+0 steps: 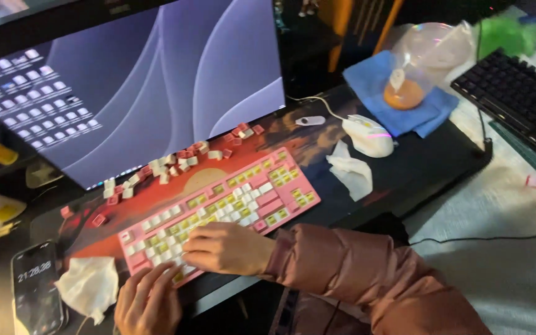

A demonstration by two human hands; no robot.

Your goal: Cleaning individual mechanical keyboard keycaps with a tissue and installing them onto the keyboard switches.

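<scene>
A pink keyboard (262, 195) lies tilted on a dark red desk mat (293, 133), with many caps off and yellow-green switches showing. My right hand (226, 248), in a pink puffy sleeve, rests curled on the keyboard's near left part. My left hand (147, 304) is at the keyboard's near left corner, fingers bent over the edge keys. What the fingers pinch is hidden. Loose pink and white keycaps (181, 161) lie in a row beyond the keyboard, under the monitor.
A large monitor (144, 74) stands behind. A white mouse (368, 135), crumpled tissues (350, 174) (88, 285), a phone (35, 288), a blue cloth (398, 93) with a clear dome, and a black keyboard (516, 99) surround the work area.
</scene>
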